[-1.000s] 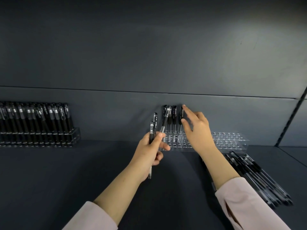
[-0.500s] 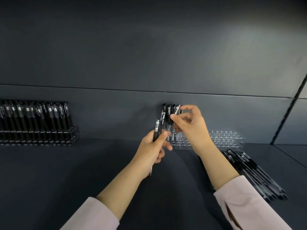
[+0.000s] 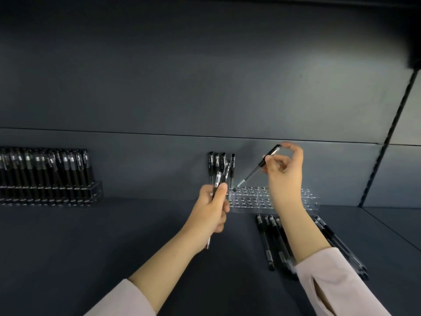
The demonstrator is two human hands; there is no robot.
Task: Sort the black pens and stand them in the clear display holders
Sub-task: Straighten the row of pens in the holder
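Now the right hand [image 3: 283, 172] has drawn one slim black pen [image 3: 257, 168] from the left hand [image 3: 210, 208]'s bundle, fingers pinching it, tip angled toward the clear plastic display holder [image 3: 293, 207].

You're at a shop display: a dark shelf [image 3: 114, 236], a slotted upright [image 3: 387, 137], and a full pen rack [image 3: 45, 179].
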